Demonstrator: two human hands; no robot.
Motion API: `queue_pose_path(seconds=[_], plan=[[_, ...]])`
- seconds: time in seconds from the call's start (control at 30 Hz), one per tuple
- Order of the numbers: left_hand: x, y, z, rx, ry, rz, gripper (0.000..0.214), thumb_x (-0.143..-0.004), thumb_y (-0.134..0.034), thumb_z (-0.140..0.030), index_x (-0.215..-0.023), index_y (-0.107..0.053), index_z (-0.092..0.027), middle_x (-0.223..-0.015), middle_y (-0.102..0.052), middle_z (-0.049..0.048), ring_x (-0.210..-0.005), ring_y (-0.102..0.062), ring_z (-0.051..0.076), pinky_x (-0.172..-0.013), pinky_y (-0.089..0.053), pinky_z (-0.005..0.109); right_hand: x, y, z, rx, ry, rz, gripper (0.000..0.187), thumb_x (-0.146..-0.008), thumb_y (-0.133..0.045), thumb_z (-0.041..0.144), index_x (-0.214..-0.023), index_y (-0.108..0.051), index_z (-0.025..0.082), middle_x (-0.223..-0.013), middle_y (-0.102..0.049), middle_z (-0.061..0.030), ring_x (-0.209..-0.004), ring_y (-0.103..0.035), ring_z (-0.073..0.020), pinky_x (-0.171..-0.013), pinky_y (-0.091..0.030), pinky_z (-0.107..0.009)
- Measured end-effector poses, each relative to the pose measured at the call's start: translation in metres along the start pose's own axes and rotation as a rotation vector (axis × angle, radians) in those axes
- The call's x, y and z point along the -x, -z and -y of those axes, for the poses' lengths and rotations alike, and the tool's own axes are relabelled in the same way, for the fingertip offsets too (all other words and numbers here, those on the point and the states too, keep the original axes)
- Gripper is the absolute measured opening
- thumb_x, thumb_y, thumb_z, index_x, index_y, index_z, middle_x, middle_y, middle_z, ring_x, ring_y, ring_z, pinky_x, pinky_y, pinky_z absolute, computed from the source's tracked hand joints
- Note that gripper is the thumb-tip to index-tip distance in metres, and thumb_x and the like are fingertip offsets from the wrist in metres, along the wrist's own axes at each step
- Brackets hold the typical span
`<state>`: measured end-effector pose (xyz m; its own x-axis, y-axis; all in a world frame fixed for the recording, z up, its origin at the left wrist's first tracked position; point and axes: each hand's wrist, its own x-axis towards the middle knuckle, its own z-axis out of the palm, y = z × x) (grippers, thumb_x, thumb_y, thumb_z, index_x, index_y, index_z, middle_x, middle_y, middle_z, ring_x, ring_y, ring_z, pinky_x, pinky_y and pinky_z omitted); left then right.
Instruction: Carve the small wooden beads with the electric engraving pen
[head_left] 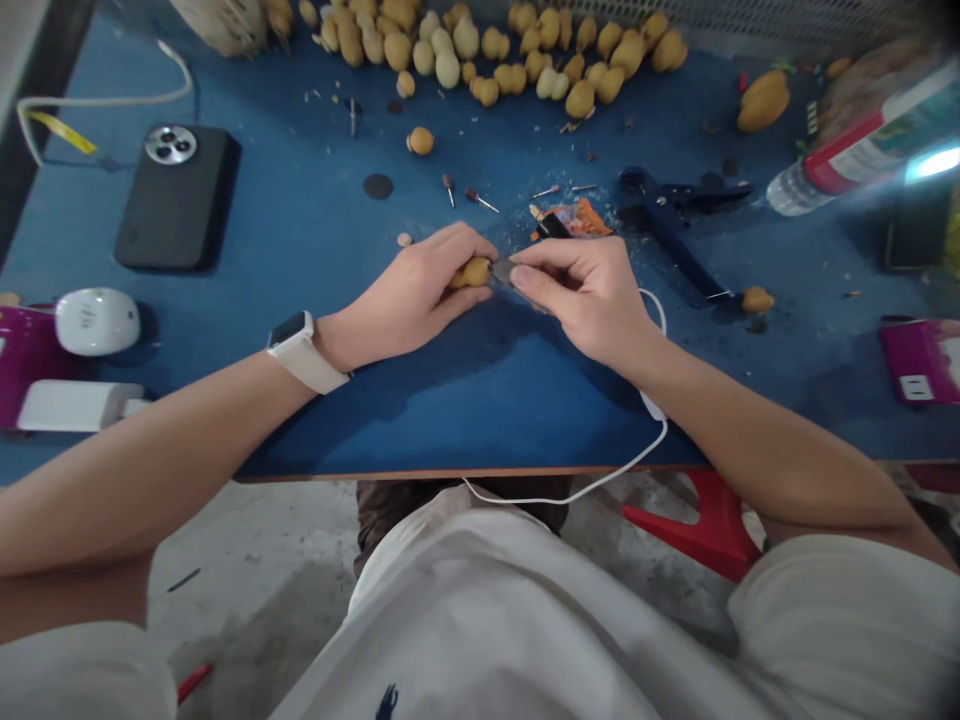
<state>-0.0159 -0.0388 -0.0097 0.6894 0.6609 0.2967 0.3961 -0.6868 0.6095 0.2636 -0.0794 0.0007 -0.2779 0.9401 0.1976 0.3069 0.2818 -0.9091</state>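
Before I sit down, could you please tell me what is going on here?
A person is working at a blue table with bare hands. The left hand holds a small gourd, while the right hand holds a thin grey tool with its tip at the gourd's end; whether it touches is hard to tell. More gourds lie along the table's far side.

Nothing legible; writing too small
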Motion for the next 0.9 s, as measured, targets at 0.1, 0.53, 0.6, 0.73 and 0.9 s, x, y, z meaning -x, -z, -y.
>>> queue_pose_path(seconds=[0.1,0.53,0.6,0.73,0.9], plan=[[0.001,0.004,-0.004,0.061,-0.005,0.026,0.039,-0.132,-0.057,-0.048,-0.153,-0.076,-0.022,-0.134,-0.082,0.0159,-0.134,-0.082,0.037,-0.127,-0.071,0.06,0.001,0.001,0.002,0.028,0.022,-0.039,0.036,-0.118,-0.093,0.059,-0.104,-0.088,0.027,-0.082,-0.068,-0.0012,-0.08,-0.066,-0.0223,-0.074,-0.06,-0.039],[0.003,0.002,0.001,0.169,-0.065,-0.233,0.049,-0.13,-0.073,-0.073,-0.156,-0.089,-0.036,-0.147,-0.093,0.0105,-0.124,-0.089,0.027,-0.106,-0.076,0.05,0.007,0.002,0.011,0.111,0.052,-0.164,0.036,-0.115,-0.09,0.068,-0.105,-0.09,0.033,-0.09,-0.074,-0.0078,-0.101,-0.079,-0.0352,-0.097,-0.075,-0.055],[0.004,0.002,-0.002,0.172,-0.076,-0.243,0.051,-0.131,-0.071,-0.074,-0.155,-0.089,-0.034,-0.147,-0.094,0.0095,-0.123,-0.089,0.025,-0.105,-0.076,0.048,0.007,0.001,0.013,0.095,0.052,-0.158,0.04,-0.114,-0.091,0.071,-0.103,-0.09,0.033,-0.09,-0.075,-0.0081,-0.099,-0.079,-0.035,-0.096,-0.075,-0.055],[0.003,0.003,-0.004,0.196,-0.097,-0.2,0.053,-0.132,-0.069,-0.073,-0.159,-0.088,-0.032,-0.152,-0.093,0.0098,-0.131,-0.09,0.027,-0.107,-0.078,0.047,0.008,0.0,0.014,0.082,0.067,-0.142,0.042,-0.113,-0.093,0.073,-0.1,-0.091,0.033,-0.091,-0.08,-0.0089,-0.098,-0.08,-0.0349,-0.097,-0.076,-0.056],[0.004,0.0,-0.004,0.253,-0.103,-0.206,0.051,-0.131,-0.074,-0.067,-0.157,-0.09,-0.027,-0.149,-0.094,0.0162,-0.131,-0.093,0.03,-0.109,-0.079,0.049,0.008,-0.001,0.011,0.025,0.08,-0.137,0.035,-0.113,-0.098,0.068,-0.109,-0.092,0.034,-0.094,-0.083,-0.0087,-0.097,-0.081,-0.0342,-0.098,-0.076,-0.057]])
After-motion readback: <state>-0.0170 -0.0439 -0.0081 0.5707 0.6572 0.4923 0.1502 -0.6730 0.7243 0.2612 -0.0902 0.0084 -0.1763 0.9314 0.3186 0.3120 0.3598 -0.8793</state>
